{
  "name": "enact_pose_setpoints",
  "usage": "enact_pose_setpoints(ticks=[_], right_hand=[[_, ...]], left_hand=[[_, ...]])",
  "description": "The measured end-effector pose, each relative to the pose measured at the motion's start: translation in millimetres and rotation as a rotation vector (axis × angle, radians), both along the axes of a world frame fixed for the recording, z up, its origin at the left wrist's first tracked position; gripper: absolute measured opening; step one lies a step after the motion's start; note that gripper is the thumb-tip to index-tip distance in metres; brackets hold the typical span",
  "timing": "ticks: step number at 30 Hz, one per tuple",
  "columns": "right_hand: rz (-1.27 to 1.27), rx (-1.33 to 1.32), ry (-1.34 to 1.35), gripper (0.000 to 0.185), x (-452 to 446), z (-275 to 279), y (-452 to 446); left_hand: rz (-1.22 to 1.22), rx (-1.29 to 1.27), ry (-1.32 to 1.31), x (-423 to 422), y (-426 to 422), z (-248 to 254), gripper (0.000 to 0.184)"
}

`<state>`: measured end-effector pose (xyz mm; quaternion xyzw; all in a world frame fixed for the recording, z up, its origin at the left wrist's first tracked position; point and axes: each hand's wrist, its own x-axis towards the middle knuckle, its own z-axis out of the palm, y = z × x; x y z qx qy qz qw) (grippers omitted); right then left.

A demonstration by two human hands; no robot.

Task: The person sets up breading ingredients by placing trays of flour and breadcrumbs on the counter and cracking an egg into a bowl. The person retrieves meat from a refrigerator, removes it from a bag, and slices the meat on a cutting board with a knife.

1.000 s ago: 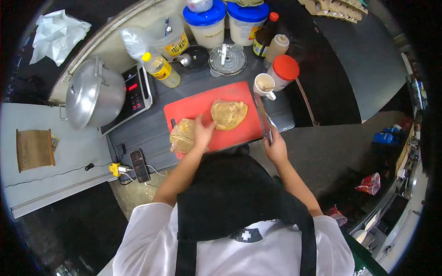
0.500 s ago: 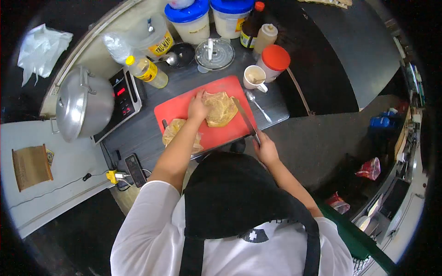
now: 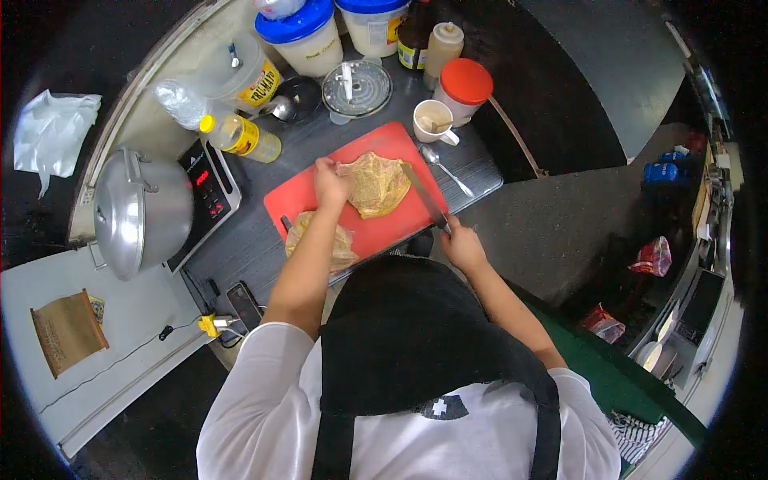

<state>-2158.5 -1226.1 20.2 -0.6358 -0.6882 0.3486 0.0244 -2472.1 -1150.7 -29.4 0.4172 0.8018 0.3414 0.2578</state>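
A flat, yellowish-tan slab of food (image 3: 378, 186), perhaps in thin plastic, lies on the red cutting board (image 3: 384, 234). My left hand (image 3: 331, 186) is closed on its left edge. My right hand (image 3: 464, 244) is wrapped round the handle of a knife (image 3: 426, 194). The blade lies along the slab's right side, its tip close to the upper right edge; whether it touches, I cannot tell. Below my left wrist sits a second tan bundle in clear plastic (image 3: 340, 248), partly hidden by the forearm.
Left of the board stand an induction cooker (image 3: 210, 188), a big metal pot (image 3: 132, 212) and a yellow-capped bottle (image 3: 244, 138). Behind it are blue-lidded tubs (image 3: 308, 44) and a clear round lid (image 3: 358, 90). A mug (image 3: 433, 122), spoon (image 3: 446, 170) and red-lidded jar (image 3: 464, 90) stand at the right.
My left hand has drawn slightly away to the left, pulling at the slab's edge, and more of the slab shows. The knife stays along its right side. The whole view has shifted a little.
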Motion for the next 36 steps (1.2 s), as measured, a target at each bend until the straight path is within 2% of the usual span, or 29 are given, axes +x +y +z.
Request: enact_pose_setpoints(ticks=[3, 6, 9, 12, 15, 27, 33, 36], right_hand=[[0.019, 0.013, 0.007, 0.028, -7, 2, -3], [0.022, 0.05, 0.052, 0.027, -18, 7, -10], [0.018, 0.045, 0.074, 0.022, -39, 8, -13], [0.009, 0.092, 0.085, 0.025, -55, -11, -17], [0.002, 0.031, 0.03, 0.018, -68, -6, -16], [-0.046, -0.022, 0.024, 0.017, -87, -10, -33], [-0.067, -0.178, -0.062, 0.021, -106, -1, -15], [-0.081, -0.07, -0.024, 0.023, -121, 0, 3]], left_hand=[[-0.283, 0.06, 0.65, 12, -12, 17, 0.061], [-0.792, 0.047, 0.647, 35, -19, 42, 0.081], [-0.802, -0.034, 0.491, 51, -22, 59, 0.088], [-0.761, -0.142, 0.489, 53, -19, 50, 0.095], [-0.741, -0.185, 0.452, 53, -16, 44, 0.098], [-0.727, -0.145, 0.5, 54, -16, 47, 0.092], [-0.713, -0.064, 0.509, 53, -19, 37, 0.082], [-0.741, -0.168, 0.505, 52, -16, 31, 0.078]])
